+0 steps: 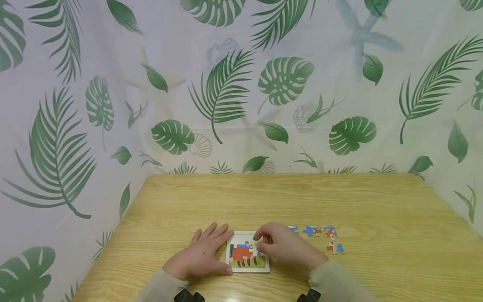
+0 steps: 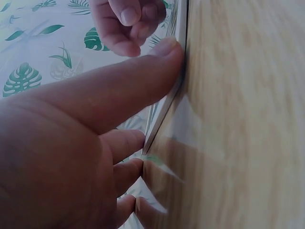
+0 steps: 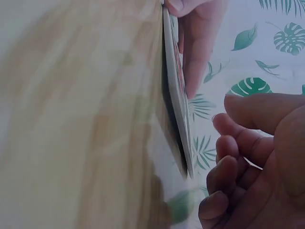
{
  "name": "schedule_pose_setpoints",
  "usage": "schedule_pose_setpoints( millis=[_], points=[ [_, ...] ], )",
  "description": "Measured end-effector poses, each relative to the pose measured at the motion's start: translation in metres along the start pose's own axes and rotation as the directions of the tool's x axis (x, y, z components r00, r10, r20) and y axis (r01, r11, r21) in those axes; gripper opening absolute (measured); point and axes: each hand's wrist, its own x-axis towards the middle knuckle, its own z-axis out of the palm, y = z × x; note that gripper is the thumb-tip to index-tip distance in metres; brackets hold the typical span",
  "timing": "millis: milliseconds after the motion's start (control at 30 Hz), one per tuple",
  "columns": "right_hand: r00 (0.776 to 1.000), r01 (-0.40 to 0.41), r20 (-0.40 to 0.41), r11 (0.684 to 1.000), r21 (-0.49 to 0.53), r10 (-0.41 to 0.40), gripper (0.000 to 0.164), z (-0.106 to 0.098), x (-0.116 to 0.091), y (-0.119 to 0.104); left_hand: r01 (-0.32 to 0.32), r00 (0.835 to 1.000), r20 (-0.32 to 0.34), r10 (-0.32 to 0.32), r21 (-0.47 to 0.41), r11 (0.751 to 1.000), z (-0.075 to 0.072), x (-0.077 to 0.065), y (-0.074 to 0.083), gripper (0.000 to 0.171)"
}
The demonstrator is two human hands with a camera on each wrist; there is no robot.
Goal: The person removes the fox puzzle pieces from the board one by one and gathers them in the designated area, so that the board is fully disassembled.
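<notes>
A small white-framed jigsaw board point(image 1: 247, 270) lies on the table, partly filled with a picture of a red animal body point(image 1: 241, 253) on green grass. My left hand point(image 1: 205, 253) is spread along its left side, thumb at the lower left corner and fingertips at the upper left. In the left wrist view, the left thumb point(image 2: 138, 78) rests on the board's edge. My right hand point(image 1: 281, 245) hovers over the board's right side with fingers loosely bent. In the right wrist view, the thumb and forefinger of that hand point(image 3: 267, 157) stand apart with nothing visible between them.
Several loose jigsaw pieces lie to the right, beyond the right hand: a blue one point(image 1: 293, 229) partly hidden by it, two in the same row point(image 1: 311, 231), and one nearer point(image 1: 336, 248). A leaf-patterned curtain point(image 1: 241, 105) stands behind the wooden table point(image 1: 241, 197).
</notes>
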Motion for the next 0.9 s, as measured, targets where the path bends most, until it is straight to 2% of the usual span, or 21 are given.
schedule_pose_setpoints(
  millis=[200, 333, 700, 900],
  points=[
    [1.000, -0.029, -0.007, 1.000, -0.013, 0.029, 0.018, 0.010, 0.010, -0.005, -0.005, 1.000, -0.006, 0.005, 0.019, 1.000, 0.001, 0.001, -0.002, 0.097],
    [0.999, -0.040, 0.005, 0.999, -0.021, 0.040, 0.022, 0.016, 0.014, -0.005, -0.015, 1.000, 0.005, 0.015, -0.001, 1.000, 0.001, 0.001, -0.002, 0.097],
    [0.999, -0.029, -0.029, 0.994, -0.104, 0.026, 0.021, 0.027, 0.013, -0.001, -0.027, 1.000, 0.010, 0.027, -0.050, 0.998, 0.000, 0.000, -0.004, 0.098],
    [0.999, -0.032, -0.043, 0.992, -0.118, 0.027, 0.022, 0.029, 0.012, -0.001, -0.032, 0.999, 0.009, 0.032, -0.041, 0.999, 0.001, 0.000, -0.003, 0.094]
  ],
)
